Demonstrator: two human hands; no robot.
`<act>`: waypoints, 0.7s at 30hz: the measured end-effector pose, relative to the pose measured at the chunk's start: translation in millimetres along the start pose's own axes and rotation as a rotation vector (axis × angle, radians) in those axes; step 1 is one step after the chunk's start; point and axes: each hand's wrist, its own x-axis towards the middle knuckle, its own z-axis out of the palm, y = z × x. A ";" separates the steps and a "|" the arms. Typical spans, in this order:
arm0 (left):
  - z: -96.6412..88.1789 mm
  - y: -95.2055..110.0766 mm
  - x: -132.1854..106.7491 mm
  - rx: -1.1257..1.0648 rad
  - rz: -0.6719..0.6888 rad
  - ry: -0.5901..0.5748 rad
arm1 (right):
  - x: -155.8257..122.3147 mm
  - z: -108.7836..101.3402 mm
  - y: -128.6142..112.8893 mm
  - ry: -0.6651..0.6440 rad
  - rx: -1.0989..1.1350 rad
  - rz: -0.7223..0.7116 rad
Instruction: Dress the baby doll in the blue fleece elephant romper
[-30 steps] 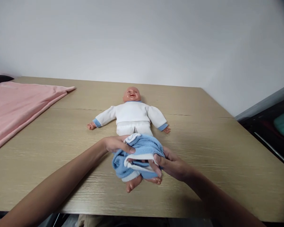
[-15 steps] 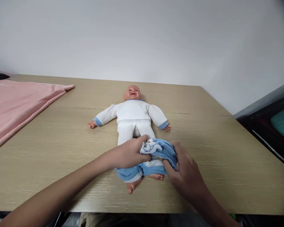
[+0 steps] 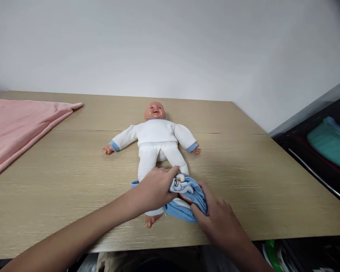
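A baby doll point(image 3: 157, 132) lies on its back, arms spread, in a white top with blue cuffs. Blue terry doll pants point(image 3: 183, 214) with a white embroidered patch are bunched around its lower legs. My left hand point(image 3: 158, 189) pinches the waistband beside the patch. From the right, my right hand point(image 3: 216, 213) grips the other side of the bunched cloth, thumb at the opening, fingers behind. One doll foot point(image 3: 153, 220) sticks out below my left hand; the other is mostly hidden in the cloth.
A pink cloth point(image 3: 25, 128) is spread at the left of the wooden table point(image 3: 102, 226). At right, a dark container point(image 3: 297, 151) holds folded green cloth point(image 3: 328, 141). A white wall point(image 3: 158, 45) stands behind. Below the front edge are green and white round items point(image 3: 273, 255).
Both hands have moved slightly toward the table's near edge with the pants. The cloth now covers most of the right-side foot, which showed below it before. The view has shifted slightly.
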 end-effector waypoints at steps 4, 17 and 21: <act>-0.4 0.2 1.0 -0.038 -0.007 0.000 | -9.0 16.3 7.0 0.211 -0.107 -0.044; -4.8 -13.3 -3.7 -0.455 0.058 0.005 | -5.0 41.9 9.5 0.117 0.408 0.003; -11.3 -18.8 -3.4 -0.515 0.139 0.019 | 3.4 51.5 16.8 0.159 0.594 -0.073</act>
